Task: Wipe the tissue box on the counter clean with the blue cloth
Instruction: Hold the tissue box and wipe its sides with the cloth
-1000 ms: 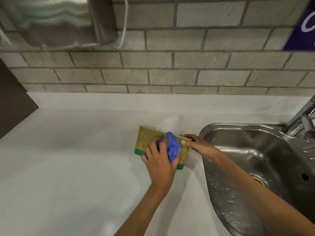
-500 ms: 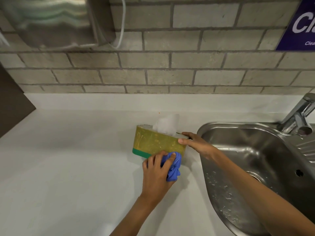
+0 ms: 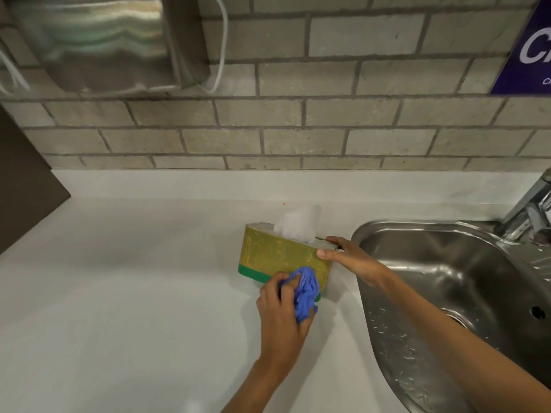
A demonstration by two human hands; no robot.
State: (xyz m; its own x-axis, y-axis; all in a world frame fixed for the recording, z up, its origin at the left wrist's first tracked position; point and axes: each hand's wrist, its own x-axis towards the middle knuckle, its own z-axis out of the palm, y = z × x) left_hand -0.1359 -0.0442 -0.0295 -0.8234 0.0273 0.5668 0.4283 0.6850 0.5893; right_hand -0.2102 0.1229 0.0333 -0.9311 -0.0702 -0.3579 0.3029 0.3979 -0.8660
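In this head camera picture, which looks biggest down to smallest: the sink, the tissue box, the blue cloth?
1. sink, cut off by the frame edge
2. tissue box
3. blue cloth, bunched in the left hand

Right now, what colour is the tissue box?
Gold tissue box with a green bottom band, in the head view.

tissue box (image 3: 277, 254): gold-green, upright on counter | blue cloth (image 3: 305, 289): bunched, against its front

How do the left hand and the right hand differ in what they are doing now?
The left hand grips the bunched blue cloth low on the tissue box front; the right hand is bare and holds the box's right end near the top. Both touch the box.
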